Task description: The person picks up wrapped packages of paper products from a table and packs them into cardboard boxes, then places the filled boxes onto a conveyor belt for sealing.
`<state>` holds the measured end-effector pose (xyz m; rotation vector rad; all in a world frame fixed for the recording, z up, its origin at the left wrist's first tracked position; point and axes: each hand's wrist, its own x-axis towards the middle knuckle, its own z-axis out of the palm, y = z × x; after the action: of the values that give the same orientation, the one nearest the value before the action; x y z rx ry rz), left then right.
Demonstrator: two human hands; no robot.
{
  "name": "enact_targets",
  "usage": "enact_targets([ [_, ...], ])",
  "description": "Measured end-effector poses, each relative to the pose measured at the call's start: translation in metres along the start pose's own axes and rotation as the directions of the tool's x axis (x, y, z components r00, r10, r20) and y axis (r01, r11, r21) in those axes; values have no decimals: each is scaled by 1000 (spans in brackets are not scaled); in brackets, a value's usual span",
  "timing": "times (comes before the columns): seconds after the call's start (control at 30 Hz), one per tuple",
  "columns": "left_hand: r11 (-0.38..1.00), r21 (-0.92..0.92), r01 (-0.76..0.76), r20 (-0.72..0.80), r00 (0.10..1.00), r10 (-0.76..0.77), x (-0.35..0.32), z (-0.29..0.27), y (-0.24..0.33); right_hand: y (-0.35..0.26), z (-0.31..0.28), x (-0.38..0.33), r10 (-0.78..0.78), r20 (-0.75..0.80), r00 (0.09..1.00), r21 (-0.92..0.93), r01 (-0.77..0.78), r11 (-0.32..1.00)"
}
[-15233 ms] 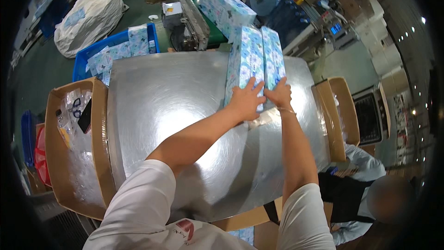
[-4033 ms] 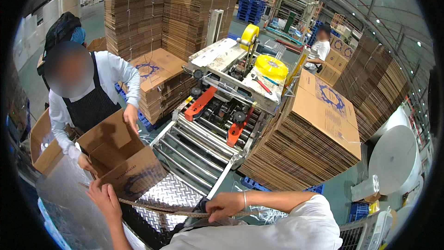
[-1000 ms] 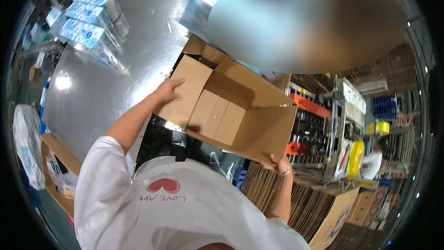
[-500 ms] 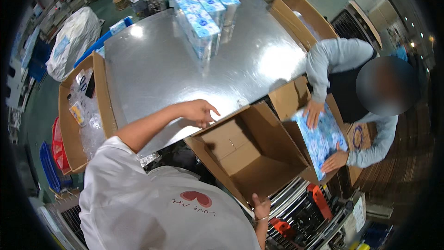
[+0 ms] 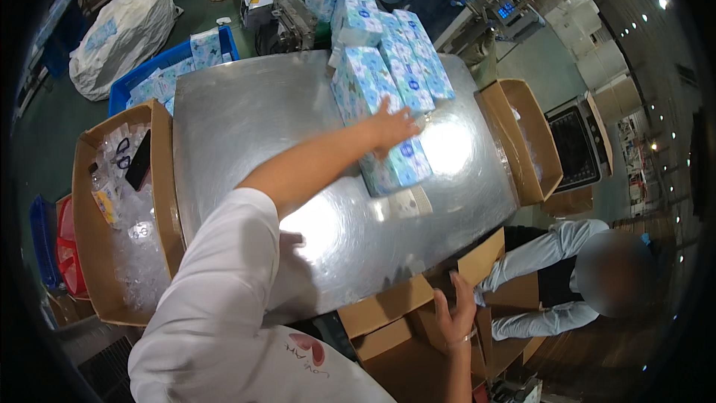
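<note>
My left hand (image 5: 389, 130) reaches far over the metal table, its fingers spread on top of a long blue-and-white floral pack (image 5: 397, 168) in clear wrap. Several similar floral packs (image 5: 409, 60) stand in rows just beyond it. Palm sideways and fingers apart, my right hand (image 5: 456, 315) is above the right side of an open brown carton (image 5: 384, 310) at the table's near edge. Nothing shows in that hand. The visible part of the carton's inside is bare cardboard; its lower part is cut off by the frame.
A co-worker (image 5: 548, 254) at the right reaches into a neighbouring carton (image 5: 518, 295). Cardboard boxes flank the metal table (image 5: 246, 127): the left box (image 5: 82, 201) holds clear plastic, a phone and scissors; another box (image 5: 522, 142) stands right. A blue crate (image 5: 119, 93) holds floral packs.
My left hand has gone from above the carton out to the packs. My right hand has left the carton's near edge for its right side. The view has shifted; the co-worker's floral pack is out of sight.
</note>
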<state>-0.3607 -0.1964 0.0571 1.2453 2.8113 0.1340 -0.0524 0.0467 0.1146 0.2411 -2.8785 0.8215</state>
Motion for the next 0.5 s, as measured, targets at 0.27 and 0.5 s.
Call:
enact_targets([
  [0.27,909,-170,-380,-76,925,372,-85,-2,97,18,96,277,-272,-115,955,-94,262,960],
  [0.5,968,-104,-230,145,959,244,-123,-6,68,-1,171,396,238,87,967,-244,-211,946],
])
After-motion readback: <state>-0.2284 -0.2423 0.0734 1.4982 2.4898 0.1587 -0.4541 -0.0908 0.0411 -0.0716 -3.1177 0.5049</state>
